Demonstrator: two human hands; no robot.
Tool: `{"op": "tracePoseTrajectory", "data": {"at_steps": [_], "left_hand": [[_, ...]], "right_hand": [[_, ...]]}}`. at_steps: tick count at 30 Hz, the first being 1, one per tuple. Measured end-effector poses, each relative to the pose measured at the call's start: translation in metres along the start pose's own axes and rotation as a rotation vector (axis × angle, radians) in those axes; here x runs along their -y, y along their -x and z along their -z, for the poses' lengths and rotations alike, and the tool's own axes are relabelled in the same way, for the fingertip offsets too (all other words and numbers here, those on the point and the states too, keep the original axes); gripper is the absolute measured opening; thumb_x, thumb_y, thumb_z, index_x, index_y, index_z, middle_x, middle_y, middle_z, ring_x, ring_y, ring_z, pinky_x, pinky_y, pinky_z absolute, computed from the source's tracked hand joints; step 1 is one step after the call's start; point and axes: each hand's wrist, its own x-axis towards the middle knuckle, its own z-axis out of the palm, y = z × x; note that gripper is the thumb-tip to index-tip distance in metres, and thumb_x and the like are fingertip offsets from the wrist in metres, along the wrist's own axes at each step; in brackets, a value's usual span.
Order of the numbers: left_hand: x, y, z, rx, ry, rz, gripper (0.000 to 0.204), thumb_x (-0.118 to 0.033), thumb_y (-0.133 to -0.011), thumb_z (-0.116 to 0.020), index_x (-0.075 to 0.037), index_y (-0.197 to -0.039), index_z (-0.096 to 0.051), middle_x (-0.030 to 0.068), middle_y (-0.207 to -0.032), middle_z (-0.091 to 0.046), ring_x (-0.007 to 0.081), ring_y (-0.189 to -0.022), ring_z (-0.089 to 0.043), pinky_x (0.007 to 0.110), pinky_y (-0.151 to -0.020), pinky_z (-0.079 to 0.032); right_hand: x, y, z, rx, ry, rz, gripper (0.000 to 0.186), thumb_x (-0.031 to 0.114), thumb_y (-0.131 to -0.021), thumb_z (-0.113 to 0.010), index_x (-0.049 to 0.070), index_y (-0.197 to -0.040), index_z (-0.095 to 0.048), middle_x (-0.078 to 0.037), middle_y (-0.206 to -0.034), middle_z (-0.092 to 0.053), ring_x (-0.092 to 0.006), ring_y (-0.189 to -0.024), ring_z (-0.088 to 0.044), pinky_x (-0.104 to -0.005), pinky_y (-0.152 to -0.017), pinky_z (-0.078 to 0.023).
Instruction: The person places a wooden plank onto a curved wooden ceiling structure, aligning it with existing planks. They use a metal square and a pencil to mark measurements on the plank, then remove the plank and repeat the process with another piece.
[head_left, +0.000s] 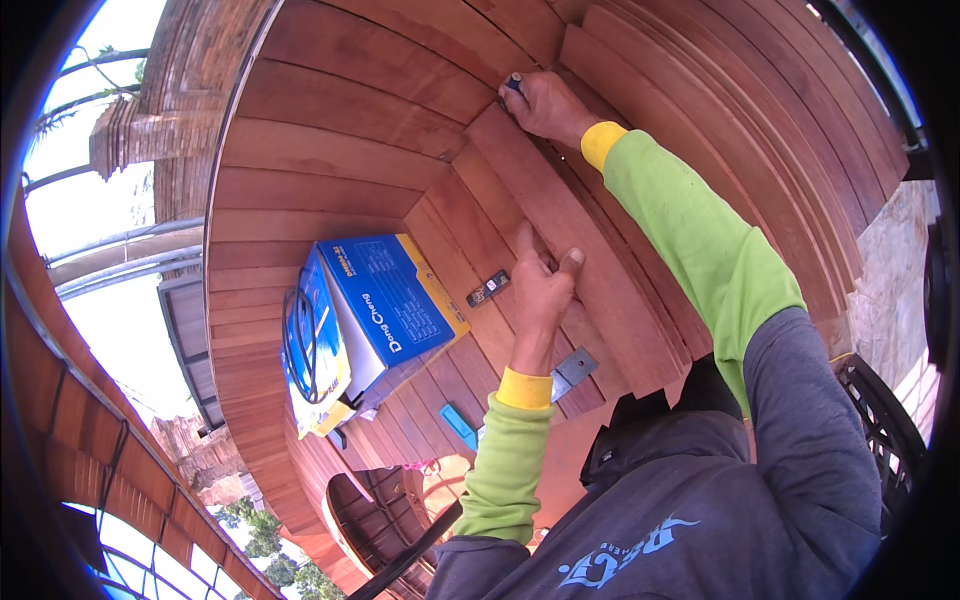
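My right hand (550,106) is closed around a short dark pen-like stick (514,82), whose end shows above the fist. It is at the far end of a loose reddish-brown plank (560,240), close to where the planked wall meets the planked surface. My left hand (541,295) lies on the near half of that plank, by its left edge, with thumb and forefinger stretched apart. Its other fingers are partly hidden. Left of this hand lies a small black oblong piece (488,289) with a gold-coloured patch. Nearer me is a flat grey metal plate (574,373).
A blue and yellow cardboard box (385,300) stands on the left, with a dark cable (300,335) over its side. A teal block (459,427) lies nearer me. Curved stacked planks (720,150) rise on the right. The planked wall (350,110) curves round the far left.
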Motion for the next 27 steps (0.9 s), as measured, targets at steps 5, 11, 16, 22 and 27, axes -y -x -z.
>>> {"op": "tracePoseTrajectory", "data": {"at_steps": [5, 11, 16, 22, 27], "left_hand": [[0.002, -0.001, 0.000, 0.000, 0.038, -0.042, 0.076, -0.005, -0.081, -0.070, 0.008, -0.144, -0.030, 0.0115, -0.089, -0.068, 0.0142, -0.073, -0.060, 0.027, -0.068, -0.050], [0.002, -0.002, 0.000, -0.008, -0.027, -0.026, 0.076, -0.007, -0.080, -0.071, 0.009, -0.143, -0.031, 0.0124, -0.087, -0.067, 0.0141, -0.071, -0.059, 0.027, -0.066, -0.049], [0.007, -0.005, 0.001, -0.018, -0.082, -0.007, 0.076, -0.009, -0.079, -0.072, 0.008, -0.142, -0.033, 0.0130, -0.083, -0.067, 0.0159, -0.069, -0.060, 0.029, -0.064, -0.049], [-0.002, -0.001, 0.002, -0.015, -0.019, -0.077, 0.071, -0.008, -0.077, -0.071, 0.007, -0.138, -0.037, 0.0190, -0.094, -0.069, 0.0222, -0.082, -0.066, 0.032, -0.074, -0.052], [0.010, -0.009, 0.003, -0.012, -0.069, -0.199, 0.068, -0.003, -0.079, -0.068, 0.008, -0.138, -0.036, 0.0202, -0.109, -0.067, 0.0233, -0.095, -0.067, 0.031, -0.082, -0.053]], "right_hand": [[-0.001, -0.005, -0.003, 0.011, 0.023, -0.007, 0.027, 0.019, -0.093, -0.052, -0.004, -0.079, -0.058, -0.028, -0.077, -0.059, -0.0464, -0.075, -0.056, -0.0489, -0.067, -0.046], [-0.005, -0.006, -0.004, 0.005, 0.039, -0.026, 0.028, 0.020, -0.094, -0.053, -0.004, -0.080, -0.059, -0.028, -0.078, -0.060, -0.0468, -0.075, -0.057, -0.0495, -0.068, -0.046], [-0.001, -0.007, -0.003, 0.033, 0.040, -0.057, 0.028, 0.020, -0.094, -0.053, -0.005, -0.081, -0.060, -0.029, -0.078, -0.060, -0.0466, -0.076, -0.058, -0.0498, -0.069, -0.046], [0.008, -0.008, -0.001, 0.075, 0.083, -0.110, 0.029, 0.020, -0.094, -0.052, -0.005, -0.081, -0.061, -0.028, -0.077, -0.061, -0.0459, -0.076, -0.059, -0.0496, -0.070, -0.047], [0.006, -0.006, 0.000, 0.074, 0.140, -0.111, 0.032, 0.023, -0.094, -0.052, -0.005, -0.080, -0.062, -0.027, -0.075, -0.062, -0.0458, -0.074, -0.060, -0.0503, -0.069, -0.048]]}}
